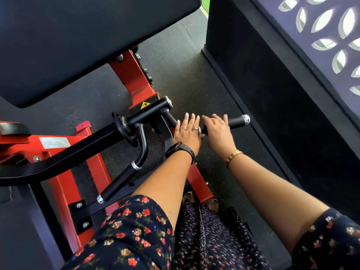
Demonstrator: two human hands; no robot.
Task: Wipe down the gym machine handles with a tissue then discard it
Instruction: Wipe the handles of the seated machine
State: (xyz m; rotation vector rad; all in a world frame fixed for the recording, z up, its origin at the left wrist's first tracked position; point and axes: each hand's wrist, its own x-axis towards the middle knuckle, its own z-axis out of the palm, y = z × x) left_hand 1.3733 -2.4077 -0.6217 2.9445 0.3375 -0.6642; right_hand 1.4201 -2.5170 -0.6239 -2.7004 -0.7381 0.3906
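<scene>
- Handle (236, 121): black grip with a silver end cap, sticking out level from the right side of the machine toward the dark wall (272, 98). Both hands are on it.
- Right hand (218, 131): fingers curled over the top of the handle, thumb beneath, gripping it. Only the grip's outer end shows past the knuckles. Gold bracelet (233, 155) at the wrist.
- Left hand (187, 129): fingers straight and together, laid flat across the handle's inner end, just beside the right hand. Black watch (180, 150) on the wrist.
- Second handle (120, 184): slopes down and left, untouched, well apart from both hands.
- Red frame (140, 75) carries a yellow warning sticker (145, 105), with a black pad (78, 45) above it.
- Speckled dark floor (194, 84) below; floral dress (136, 230) at the near edge.
</scene>
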